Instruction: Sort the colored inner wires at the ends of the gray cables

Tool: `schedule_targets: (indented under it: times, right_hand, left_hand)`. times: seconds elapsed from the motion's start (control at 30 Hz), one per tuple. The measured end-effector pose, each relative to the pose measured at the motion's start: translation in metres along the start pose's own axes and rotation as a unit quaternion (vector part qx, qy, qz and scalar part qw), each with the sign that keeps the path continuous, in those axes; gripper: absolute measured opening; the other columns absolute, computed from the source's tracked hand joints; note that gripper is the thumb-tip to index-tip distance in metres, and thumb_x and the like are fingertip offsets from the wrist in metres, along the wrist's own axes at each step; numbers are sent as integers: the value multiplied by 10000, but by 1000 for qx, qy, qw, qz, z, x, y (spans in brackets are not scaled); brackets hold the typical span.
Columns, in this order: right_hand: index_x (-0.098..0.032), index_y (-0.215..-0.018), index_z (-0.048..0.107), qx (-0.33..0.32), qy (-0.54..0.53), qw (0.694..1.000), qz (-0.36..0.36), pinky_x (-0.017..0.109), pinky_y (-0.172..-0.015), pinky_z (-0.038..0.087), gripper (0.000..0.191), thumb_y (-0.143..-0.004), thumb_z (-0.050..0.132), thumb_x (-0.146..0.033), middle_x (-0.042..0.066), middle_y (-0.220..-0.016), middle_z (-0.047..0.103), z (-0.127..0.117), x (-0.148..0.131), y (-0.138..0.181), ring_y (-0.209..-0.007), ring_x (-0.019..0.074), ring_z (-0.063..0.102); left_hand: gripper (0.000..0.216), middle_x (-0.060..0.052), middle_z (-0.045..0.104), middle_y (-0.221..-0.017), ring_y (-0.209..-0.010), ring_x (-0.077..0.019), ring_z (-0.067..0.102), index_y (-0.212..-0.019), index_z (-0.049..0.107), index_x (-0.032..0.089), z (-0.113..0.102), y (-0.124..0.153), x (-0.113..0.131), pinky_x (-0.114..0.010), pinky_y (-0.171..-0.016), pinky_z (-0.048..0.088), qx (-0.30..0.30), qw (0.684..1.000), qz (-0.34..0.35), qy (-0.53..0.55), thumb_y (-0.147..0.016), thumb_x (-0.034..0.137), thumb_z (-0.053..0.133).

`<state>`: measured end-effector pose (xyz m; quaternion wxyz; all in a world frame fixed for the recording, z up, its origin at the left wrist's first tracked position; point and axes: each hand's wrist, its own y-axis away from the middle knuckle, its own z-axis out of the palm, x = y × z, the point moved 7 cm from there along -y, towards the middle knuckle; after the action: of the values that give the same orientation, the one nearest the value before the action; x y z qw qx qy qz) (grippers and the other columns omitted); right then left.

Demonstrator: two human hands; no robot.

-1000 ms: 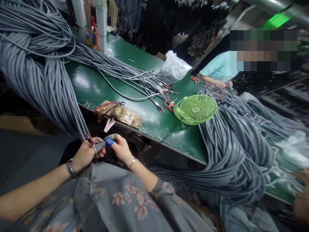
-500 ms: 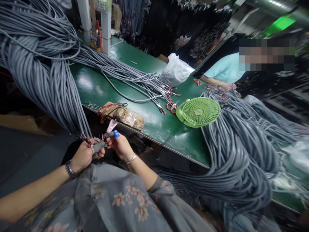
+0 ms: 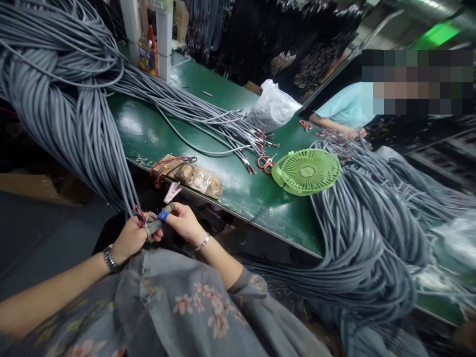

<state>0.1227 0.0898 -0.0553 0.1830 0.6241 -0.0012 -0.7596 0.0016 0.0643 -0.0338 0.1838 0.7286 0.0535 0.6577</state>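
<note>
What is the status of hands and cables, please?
Left hand holding grey round cables at their multicoloured wire ends; right hand close beside; pale pink clip just beyond.

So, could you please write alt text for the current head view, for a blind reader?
A left hand grips wire ends of grey cables, with the right hand close beside it. Behind them, a green table holds more cables, scissors and a fan.

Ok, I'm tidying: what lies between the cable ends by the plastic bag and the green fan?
In the head view, red-handled scissors lie between those cable ends and the green fan.
</note>
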Motion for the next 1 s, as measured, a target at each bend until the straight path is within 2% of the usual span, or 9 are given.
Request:
schedule_targets:
  times: [0.2,0.43,0.6,0.77,0.87,1.0]
  right_hand:
    - [-200,-669,610,67,-67,995,-28,269,-581,413,386,-622,871,-482,-40,-601,572,-1,6,4,-550,98,470]
    - [-194,-687,641,72,-96,993,-12,272,-555,431,420,-590,899,-511,-37,-597,580,-1,13,4,-525,96,461]
    - [-202,-682,635,69,-83,994,-9,260,-556,405,377,-613,894,-466,-38,-600,568,-1,10,3,-547,99,457]
    - [-199,-691,636,48,-63,997,-4,267,-618,437,306,-620,889,-356,-32,-654,612,3,7,2,-607,108,513]
    - [-203,-655,592,76,-82,994,11,247,-572,422,275,-646,842,-316,-55,-597,569,3,13,0,-550,90,480]
    - [-225,-637,523,153,-150,975,56,221,-480,373,229,-685,739,-284,-87,-524,474,-8,22,-4,-481,83,404]
  left_hand:
    - [319,-13,648,-470,-459,-157,599,-501,596,220,-4,-3,-2,-250,-471,441,51,998,7,40,-561,457,799]
    - [327,-9,645,-479,-458,-144,585,-581,637,188,-6,-1,-7,-242,-453,405,102,986,-8,130,-509,437,837]
    - [324,3,654,-481,-455,-140,588,-576,620,190,-6,0,-8,-236,-467,410,92,988,-13,121,-534,419,846]
    - [354,-4,642,-456,-429,-154,597,-498,563,212,-9,-2,-11,-247,-456,432,74,995,-6,73,-530,433,837]
    - [309,-3,648,-464,-440,-151,603,-529,609,206,-8,-3,-14,-239,-460,444,72,995,-4,68,-545,423,829]
    - [279,-14,666,-495,-444,-138,593,-552,651,191,-7,-3,-15,-238,-464,456,69,994,-10,84,-554,412,822]
